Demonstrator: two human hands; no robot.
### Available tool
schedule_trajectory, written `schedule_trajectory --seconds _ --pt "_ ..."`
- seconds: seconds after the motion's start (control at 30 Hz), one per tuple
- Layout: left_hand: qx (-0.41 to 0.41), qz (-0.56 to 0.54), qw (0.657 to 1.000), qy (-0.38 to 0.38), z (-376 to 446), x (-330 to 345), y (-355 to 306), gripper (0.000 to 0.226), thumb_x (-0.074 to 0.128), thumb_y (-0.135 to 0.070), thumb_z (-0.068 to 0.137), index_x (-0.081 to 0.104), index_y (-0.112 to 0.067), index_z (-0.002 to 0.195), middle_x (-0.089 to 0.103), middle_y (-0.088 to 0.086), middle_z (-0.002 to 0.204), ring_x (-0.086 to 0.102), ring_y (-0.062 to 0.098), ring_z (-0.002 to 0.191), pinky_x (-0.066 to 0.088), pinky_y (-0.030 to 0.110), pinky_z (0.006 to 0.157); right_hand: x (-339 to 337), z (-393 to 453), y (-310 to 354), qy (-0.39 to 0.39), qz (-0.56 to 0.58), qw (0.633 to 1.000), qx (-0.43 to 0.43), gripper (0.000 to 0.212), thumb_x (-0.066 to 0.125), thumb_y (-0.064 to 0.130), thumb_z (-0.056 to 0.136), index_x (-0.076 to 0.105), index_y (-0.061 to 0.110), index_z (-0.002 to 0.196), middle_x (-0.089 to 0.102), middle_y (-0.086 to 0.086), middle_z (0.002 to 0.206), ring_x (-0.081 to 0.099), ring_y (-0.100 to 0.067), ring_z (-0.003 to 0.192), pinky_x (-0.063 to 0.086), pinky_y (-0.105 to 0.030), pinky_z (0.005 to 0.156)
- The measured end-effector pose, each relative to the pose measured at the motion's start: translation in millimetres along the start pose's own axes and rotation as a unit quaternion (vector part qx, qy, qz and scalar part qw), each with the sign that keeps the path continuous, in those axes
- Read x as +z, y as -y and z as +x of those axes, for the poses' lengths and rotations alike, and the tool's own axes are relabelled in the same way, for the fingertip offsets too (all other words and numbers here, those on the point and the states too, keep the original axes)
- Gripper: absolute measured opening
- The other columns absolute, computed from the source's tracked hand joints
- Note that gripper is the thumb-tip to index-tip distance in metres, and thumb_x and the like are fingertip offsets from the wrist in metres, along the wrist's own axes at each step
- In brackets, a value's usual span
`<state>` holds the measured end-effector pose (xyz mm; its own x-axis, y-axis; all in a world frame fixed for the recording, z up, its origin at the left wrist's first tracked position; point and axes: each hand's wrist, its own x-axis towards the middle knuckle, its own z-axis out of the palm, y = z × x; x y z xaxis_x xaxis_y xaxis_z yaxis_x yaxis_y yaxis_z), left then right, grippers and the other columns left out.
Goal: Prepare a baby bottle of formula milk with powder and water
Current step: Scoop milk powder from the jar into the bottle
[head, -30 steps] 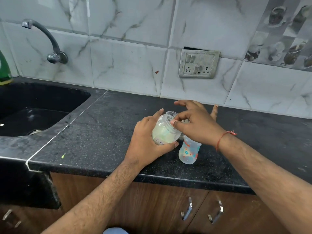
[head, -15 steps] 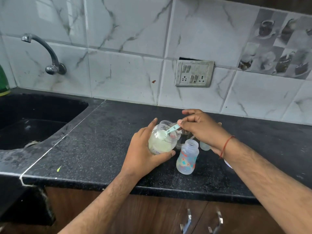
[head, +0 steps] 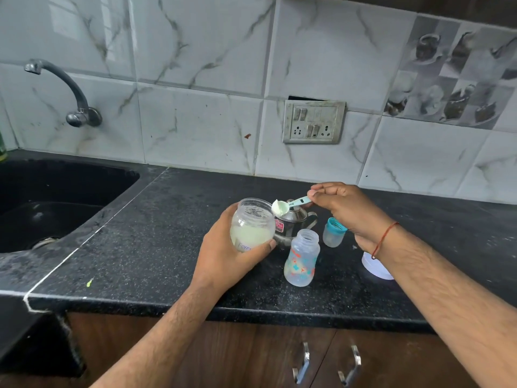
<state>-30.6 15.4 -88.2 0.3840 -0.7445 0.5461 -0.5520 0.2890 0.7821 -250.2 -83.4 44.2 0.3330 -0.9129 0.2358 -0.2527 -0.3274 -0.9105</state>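
Observation:
My left hand [head: 223, 253] grips a clear plastic jar [head: 251, 224] of pale formula powder, tilted slightly and open at the top. My right hand [head: 344, 208] pinches the handle of a teal scoop [head: 291, 205] heaped with powder, held just right of the jar's mouth and above a steel pot [head: 291, 222]. The open baby bottle [head: 302, 259], clear with red and blue patterns, stands upright on the black counter [head: 154, 233] below and to the right of the scoop. Its teal-ringed cap [head: 333, 232] stands behind it.
A white lid [head: 375, 267] lies under my right wrist. A black sink [head: 42, 203] with a wall tap [head: 67, 91] fills the left. A switch plate [head: 313, 121] sits on the tiled wall. Cabinet handles [head: 305, 362] show below the counter edge.
My right hand has drawn the scoop out of the jar, now loaded with powder, and lifted it to the right. The steel pot and cap have come into view behind.

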Motion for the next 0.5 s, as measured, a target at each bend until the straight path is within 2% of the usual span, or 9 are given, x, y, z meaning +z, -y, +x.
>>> schedule_trajectory --seconds 0.03,0.1,0.13,0.2,0.27,0.33,0.43,0.5 --pt "-0.016 0.003 1.000 -0.012 1 -1 0 0.082 0.094 -0.069 0.070 0.043 -0.077 0.133 0.061 -0.051 0.131 0.058 -0.025 0.120 0.046 0.001 0.088 -3 0 -2 -0.005 0.004 1.000 0.002 0.009 0.072 0.018 0.098 0.079 0.014 0.101 0.073 0.006 0.111 0.065 -0.004 0.098 0.046 -0.013 0.081" --pt "-0.048 0.012 0.998 -0.030 2 -2 3 0.083 0.090 -0.072 0.068 0.044 -0.069 0.137 0.062 -0.050 0.123 0.054 -0.031 0.114 0.043 0.002 0.087 -11 -2 -4 -0.011 0.003 1.000 0.006 0.009 0.071 0.019 0.099 0.079 0.015 0.099 0.077 0.007 0.102 0.066 -0.001 0.096 0.044 -0.013 0.081" --pt "-0.061 0.016 0.997 -0.033 4 -2 5 0.088 0.088 -0.073 0.068 0.045 -0.062 0.143 0.062 -0.046 0.121 0.054 -0.031 0.111 0.042 0.004 0.087 -16 -3 -5 -0.015 -0.001 1.000 0.008 0.009 0.070 0.019 0.099 0.079 0.017 0.097 0.078 0.009 0.096 0.066 0.001 0.094 0.043 -0.013 0.079" --pt "-0.070 0.026 0.997 -0.033 6 -1 8 0.098 0.089 -0.071 0.068 0.045 -0.049 0.153 0.063 -0.038 0.128 0.060 -0.021 0.111 0.048 0.013 0.094 -25 -5 -8 -0.023 -0.009 1.000 0.008 0.009 0.070 0.020 0.100 0.079 0.019 0.097 0.079 0.009 0.090 0.067 0.002 0.091 0.044 -0.012 0.077" --pt "-0.074 0.035 0.996 -0.026 7 1 9 0.106 0.093 -0.065 0.072 0.041 -0.040 0.161 0.064 -0.024 0.145 0.062 -0.003 0.126 0.052 0.027 0.109 -35 -9 -12 -0.031 -0.014 0.999 0.006 0.010 0.069 0.018 0.100 0.079 0.015 0.100 0.079 0.008 0.091 0.068 0.007 0.084 0.044 -0.004 0.070" --pt "-0.092 0.040 0.995 -0.015 7 1 10 0.121 0.095 -0.063 0.075 0.029 -0.034 0.172 0.054 -0.012 0.165 0.054 0.012 0.148 0.046 0.035 0.121 -44 -13 -18 -0.039 -0.018 0.999 0.009 0.009 0.070 0.017 0.100 0.079 0.013 0.101 0.079 0.009 0.090 0.068 0.009 0.081 0.043 0.001 0.065" --pt "-0.061 0.043 0.997 -0.034 3 0 6 0.129 0.088 -0.069 0.081 0.012 -0.028 0.178 0.025 -0.006 0.183 0.028 0.014 0.167 0.030 0.044 0.135 -52 -21 -25 -0.049 -0.029 0.998 0.013 0.011 0.071 0.017 0.099 0.081 0.012 0.100 0.076 0.012 0.102 0.067 0.006 0.088 0.045 -0.005 0.069" --pt "0.031 0.062 0.994 -0.088 -3 0 -4 0.113 0.075 -0.068 0.091 0.014 -0.027 0.177 0.019 -0.006 0.183 0.020 0.012 0.169 0.024 0.049 0.135 -57 -28 -28 -0.055 -0.032 0.998 0.013 0.011 0.071 0.017 0.099 0.082 0.014 0.098 0.072 0.011 0.110 0.063 0.001 0.095 0.044 -0.012 0.073"
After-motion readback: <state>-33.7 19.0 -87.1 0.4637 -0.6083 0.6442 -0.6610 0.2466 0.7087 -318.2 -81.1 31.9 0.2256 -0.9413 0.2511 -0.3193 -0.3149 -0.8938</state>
